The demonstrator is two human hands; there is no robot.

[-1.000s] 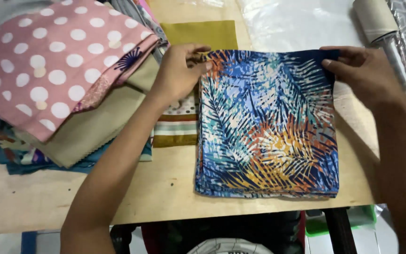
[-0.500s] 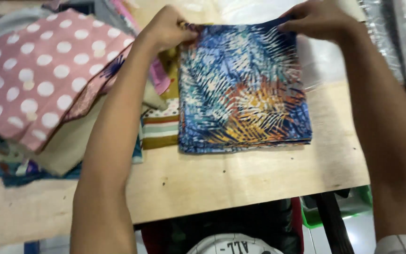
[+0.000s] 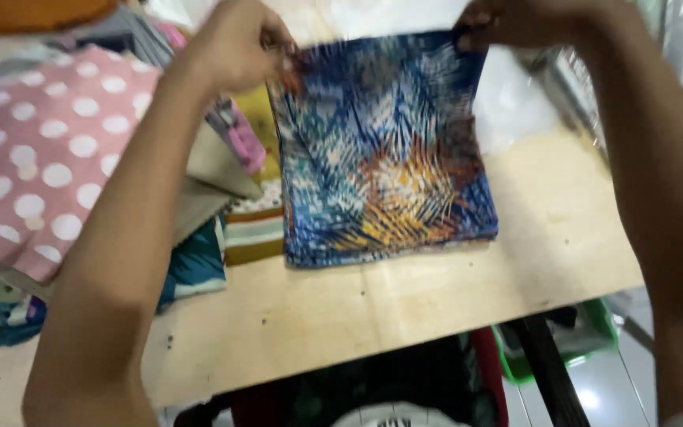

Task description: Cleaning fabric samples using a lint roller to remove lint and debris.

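Observation:
A folded blue cloth with an orange and white palm-leaf print (image 3: 381, 150) is held up by its two far corners. My left hand (image 3: 239, 47) pinches the left corner, and my right hand (image 3: 515, 20) pinches the right one. The cloth's near edge hangs down to the wooden table (image 3: 373, 308). The frame is blurred by motion.
At the left lies a heap of folded fabrics, topped by a pink cloth with white dots (image 3: 33, 158). A striped cloth (image 3: 254, 233) pokes out beside it. Clear plastic (image 3: 515, 103) lies behind the blue cloth. A green bin (image 3: 586, 340) sits under the table's right edge.
Both hands have moved away from me with the blue cloth's far edge, lifting it off the table. The view has tilted and come closer.

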